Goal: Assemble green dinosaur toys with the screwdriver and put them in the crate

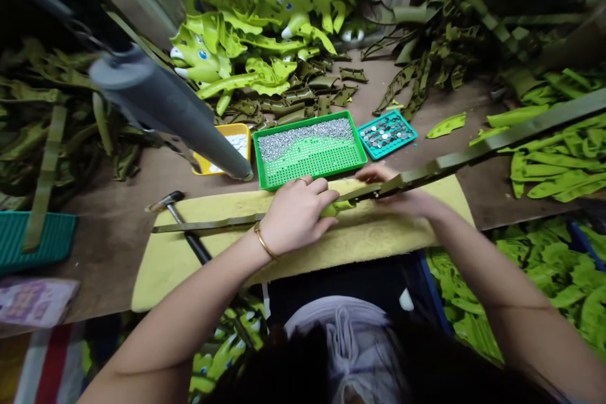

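Strip, olive vinyl [492, 136], long, lying diagonally across the yellow pad [189, 271]: far end runs off frame R, near end lies L of the hands. Bright-green piece [337, 208] sits at strip's midsection, partly under L hand [296, 216]. Hands close together, not touching: L hand clamped palm-down over strip and piece; R hand [400, 196] wrapped on strip, fingers partly hidden, grip looks firm but view slightly blurred.

Handling, est.: light, flexible, somewhat stiff along its length; long free end likely to swing. Surface may be slick. Best hold is near the midsection, as now.

Edges: pad's near edge lies close below the hands; hammer [182, 227] on pad, L, beneath strip's near end, steel head toward far side. Far side: green tray of silver studs [307, 180] just beyond pad; teal tray of studs [386, 134] to its R; yellow tray [222, 136] to its L. Grey pipe [161, 107] slants in overhead, far L, limiting reach there. Piles of olive offcuts [47, 129] L and green vinyl parts [553, 167] R crowd the brown bench [416, 85].
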`<state>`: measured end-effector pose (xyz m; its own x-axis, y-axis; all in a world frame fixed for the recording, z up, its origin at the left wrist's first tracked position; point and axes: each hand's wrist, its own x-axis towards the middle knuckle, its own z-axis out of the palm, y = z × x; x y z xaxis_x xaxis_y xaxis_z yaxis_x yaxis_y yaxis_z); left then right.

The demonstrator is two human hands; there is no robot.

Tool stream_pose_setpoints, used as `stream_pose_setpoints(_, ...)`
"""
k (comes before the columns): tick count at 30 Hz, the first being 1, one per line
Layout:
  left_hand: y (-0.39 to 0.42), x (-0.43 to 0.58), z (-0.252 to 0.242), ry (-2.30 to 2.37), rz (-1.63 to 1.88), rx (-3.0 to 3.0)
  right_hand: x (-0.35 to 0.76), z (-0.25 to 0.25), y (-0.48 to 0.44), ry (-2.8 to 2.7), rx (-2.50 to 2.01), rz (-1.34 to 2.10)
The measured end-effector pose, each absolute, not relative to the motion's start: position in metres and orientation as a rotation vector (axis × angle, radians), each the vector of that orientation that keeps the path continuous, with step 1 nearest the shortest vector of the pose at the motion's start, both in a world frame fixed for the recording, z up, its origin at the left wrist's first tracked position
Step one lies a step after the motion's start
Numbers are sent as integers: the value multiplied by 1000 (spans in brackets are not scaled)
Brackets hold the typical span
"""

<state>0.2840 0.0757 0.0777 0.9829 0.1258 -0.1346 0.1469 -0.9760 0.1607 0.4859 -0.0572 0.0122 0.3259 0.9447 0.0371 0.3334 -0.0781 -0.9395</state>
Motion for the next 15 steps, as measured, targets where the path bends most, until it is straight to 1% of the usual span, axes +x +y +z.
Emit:
stream_pose_setpoints(2, 80, 286, 78, 243, -216, 2923, 525, 21, -20, -1103, -1725, 593)
stream_pose_setpoints(3, 82, 286, 77, 259, -214, 2912, 544, 24, 4, -1039, -1874, 471)
stream_pose_setpoints(7, 83, 286, 77, 291, -225, 2889, 588, 18, 107, -1024, -2135, 398)
stream_pose_setpoints(9, 81, 284, 78, 293, -217, 2892, 592, 10, 140, -1028, -2232, 394)
stream_pose_setpoints(11, 79, 282, 78, 290, -200, 2901, 589, 3, 154, -994, -2279, 410)
stream_pose_setpoints(15, 74, 282, 79, 272, -200, 2935, 583, -2, 152, -875, -2309, 422)
